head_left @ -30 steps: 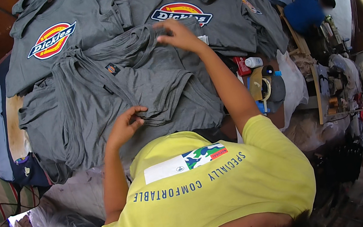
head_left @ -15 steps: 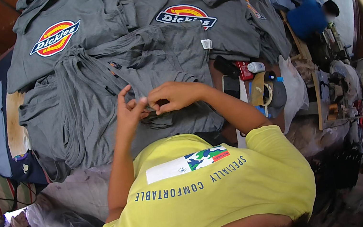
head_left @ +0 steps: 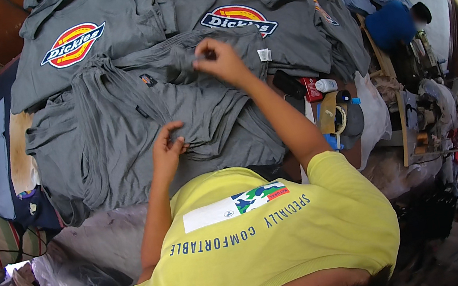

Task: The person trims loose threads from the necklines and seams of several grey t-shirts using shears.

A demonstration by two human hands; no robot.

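Now both hands' fingers pinched on the grey shirt (head_left: 174, 110): left hand (head_left: 166, 151) near, right hand (head_left: 220, 59) farther.

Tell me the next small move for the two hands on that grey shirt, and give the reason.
Probably draw the right hand back toward the left hand, carrying the pinched far edge over. The right hand pinches the top grey shirt at its far side, while the left hand presses a fold at the near side, so the cloth between them lies slack and wrinkled, ready to be folded over.
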